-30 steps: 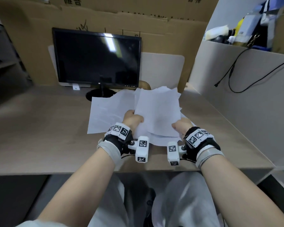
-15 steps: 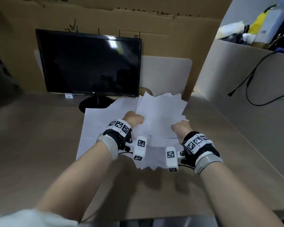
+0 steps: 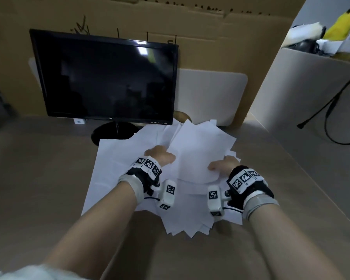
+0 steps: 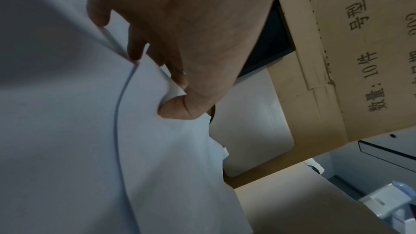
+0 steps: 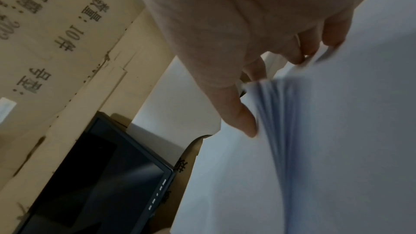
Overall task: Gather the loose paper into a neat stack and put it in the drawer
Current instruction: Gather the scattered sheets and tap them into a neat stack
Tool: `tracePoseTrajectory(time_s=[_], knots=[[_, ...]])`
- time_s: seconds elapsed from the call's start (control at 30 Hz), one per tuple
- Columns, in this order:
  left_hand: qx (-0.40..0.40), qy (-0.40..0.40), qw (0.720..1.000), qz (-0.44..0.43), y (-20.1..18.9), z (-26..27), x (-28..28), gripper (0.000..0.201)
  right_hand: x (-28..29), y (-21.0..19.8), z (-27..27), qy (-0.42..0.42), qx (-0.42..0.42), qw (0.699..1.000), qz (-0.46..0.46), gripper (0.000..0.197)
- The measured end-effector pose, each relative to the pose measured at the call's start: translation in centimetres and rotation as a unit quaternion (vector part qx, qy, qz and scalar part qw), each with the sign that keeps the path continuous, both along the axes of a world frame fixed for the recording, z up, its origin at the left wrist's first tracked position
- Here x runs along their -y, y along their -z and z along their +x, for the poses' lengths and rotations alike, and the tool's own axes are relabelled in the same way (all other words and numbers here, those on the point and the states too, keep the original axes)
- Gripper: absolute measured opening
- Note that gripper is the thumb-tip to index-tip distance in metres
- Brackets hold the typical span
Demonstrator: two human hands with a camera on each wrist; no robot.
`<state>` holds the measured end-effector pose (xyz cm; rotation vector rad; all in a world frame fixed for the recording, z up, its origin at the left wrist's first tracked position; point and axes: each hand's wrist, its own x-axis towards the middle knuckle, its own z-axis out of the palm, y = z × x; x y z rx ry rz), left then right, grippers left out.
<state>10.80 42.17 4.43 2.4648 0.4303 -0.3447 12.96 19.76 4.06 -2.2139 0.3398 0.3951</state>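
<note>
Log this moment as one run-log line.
stage: gathering | left hand: grips paper | right hand: grips paper | sheets: fanned, uneven | drawer: unseen

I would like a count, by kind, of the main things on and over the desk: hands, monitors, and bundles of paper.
Hands: 2, left hand and right hand
Monitors: 1, monitor
Bundles of paper: 1, paper bundle, sheets too many to count
Total: 4

right hand [image 5: 236,24] gripping paper [image 5: 337,149], monitor [image 5: 96,181]
</note>
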Motion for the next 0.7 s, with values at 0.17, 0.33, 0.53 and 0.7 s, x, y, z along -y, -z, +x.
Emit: tracePoseTrajectory(time_s=[0.17,0.33,0.53,0.7], knots=[[-0.003,0.019,1.000,-0.011,0.3,-1.6,0.9,0.023,0.9,0.3,-1.3,-0.017,-0.016,0.999,-0.038,0.047],[-0.027,0.023,0.996,-0.076,0.0,-4.0,2.8,0.059,3.3,-0.6,-5.0,0.005,-0.023,0.998,-0.056,0.036],[-0.024,0.048,0.994,-0.093,0.2,-7.4,6.5,0.058,6.2,0.1,-8.7,0.054,-0.024,0.997,-0.052,0.045],[0.001,0.023,0.990,-0.138,-1.4,-8.1,7.8,0.027,7.4,-0.3,-9.8,0.101,0.017,0.994,0.023,0.063]])
